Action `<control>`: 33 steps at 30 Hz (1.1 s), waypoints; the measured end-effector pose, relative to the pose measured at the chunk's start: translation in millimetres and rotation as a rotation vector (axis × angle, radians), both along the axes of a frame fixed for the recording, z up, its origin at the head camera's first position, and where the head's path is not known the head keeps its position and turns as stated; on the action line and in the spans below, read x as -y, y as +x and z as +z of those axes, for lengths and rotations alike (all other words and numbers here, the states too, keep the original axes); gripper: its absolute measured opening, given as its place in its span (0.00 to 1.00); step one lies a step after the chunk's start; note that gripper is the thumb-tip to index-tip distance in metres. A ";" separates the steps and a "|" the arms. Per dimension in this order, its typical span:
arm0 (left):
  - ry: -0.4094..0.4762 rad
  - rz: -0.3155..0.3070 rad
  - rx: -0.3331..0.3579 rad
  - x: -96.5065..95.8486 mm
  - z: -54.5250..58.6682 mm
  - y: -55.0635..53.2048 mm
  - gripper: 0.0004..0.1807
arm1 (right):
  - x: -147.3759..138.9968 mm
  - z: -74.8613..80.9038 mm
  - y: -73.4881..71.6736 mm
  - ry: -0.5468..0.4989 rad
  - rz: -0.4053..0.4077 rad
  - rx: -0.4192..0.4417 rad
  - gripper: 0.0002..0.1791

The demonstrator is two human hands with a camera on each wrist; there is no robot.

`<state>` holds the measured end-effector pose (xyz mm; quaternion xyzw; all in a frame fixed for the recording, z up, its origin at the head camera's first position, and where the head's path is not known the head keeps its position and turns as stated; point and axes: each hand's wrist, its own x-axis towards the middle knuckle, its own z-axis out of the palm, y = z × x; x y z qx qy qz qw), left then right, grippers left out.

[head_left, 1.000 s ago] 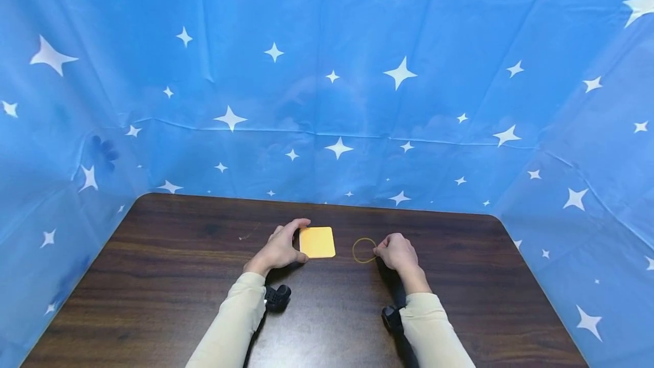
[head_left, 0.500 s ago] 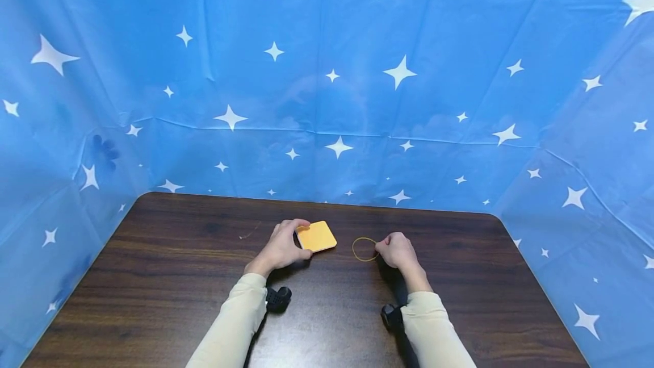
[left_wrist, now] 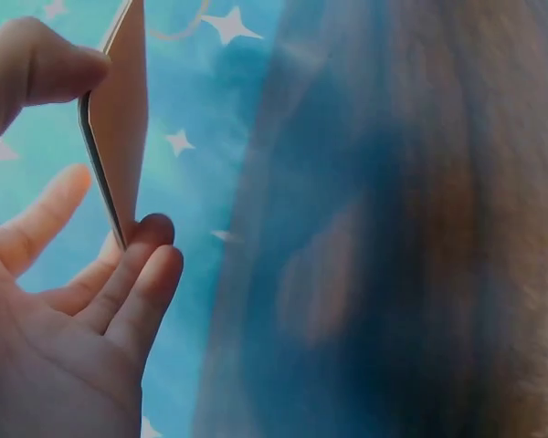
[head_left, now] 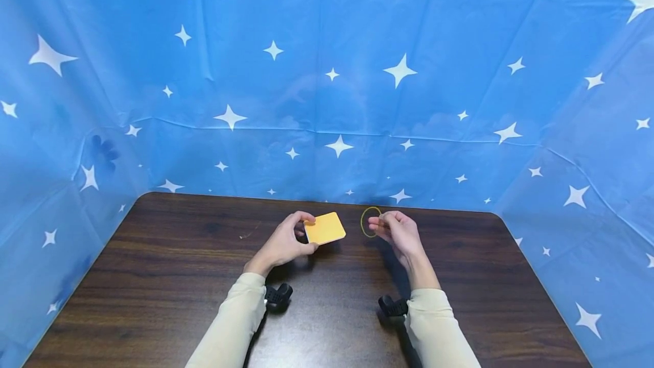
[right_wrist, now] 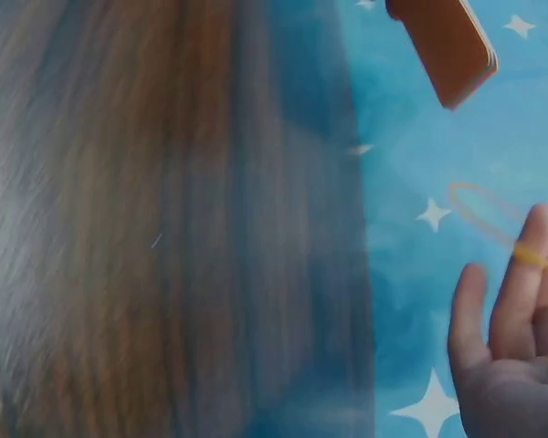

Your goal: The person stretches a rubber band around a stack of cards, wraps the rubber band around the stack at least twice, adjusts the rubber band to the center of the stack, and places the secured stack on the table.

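My left hand grips a thin yellow-orange square pad with rounded corners, thumb on the near edge and fingers on the far one. The pad is tilted and raised over the table, its shadow below. In the left wrist view, the pad stands edge-on between thumb and fingertips. To the right, my right hand pinches a thin yellow rubber band, which hangs as an open loop toward the pad. The right wrist view has the rubber band across the fingers; the thumb is out of frame.
Both hands are over the far half of a dark wood-grain table. A blue cloth with white stars hangs behind the table and along both sides. A small pale mark shows on the tabletop left of the left hand.
My left hand has lifted and tilted the pad, shifting it slightly right. The right hand has risen from the table with the rubber band, moving away from me and turning its fingers toward the pad.
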<state>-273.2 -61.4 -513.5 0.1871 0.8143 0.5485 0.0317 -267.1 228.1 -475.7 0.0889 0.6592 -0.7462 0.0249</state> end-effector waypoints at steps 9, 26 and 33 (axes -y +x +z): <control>0.072 -0.095 0.002 -6.0 12.9 2.1 0.32 | 4.7 4.9 1.6 -0.244 0.134 0.008 0.15; 0.040 -0.148 -0.005 -10.3 24.8 6.8 0.29 | 16.0 1.9 3.2 -0.023 0.196 0.054 0.17; 0.061 -0.230 -0.003 -13.0 32.2 10.5 0.27 | 21.9 3.9 4.6 0.033 0.282 0.055 0.23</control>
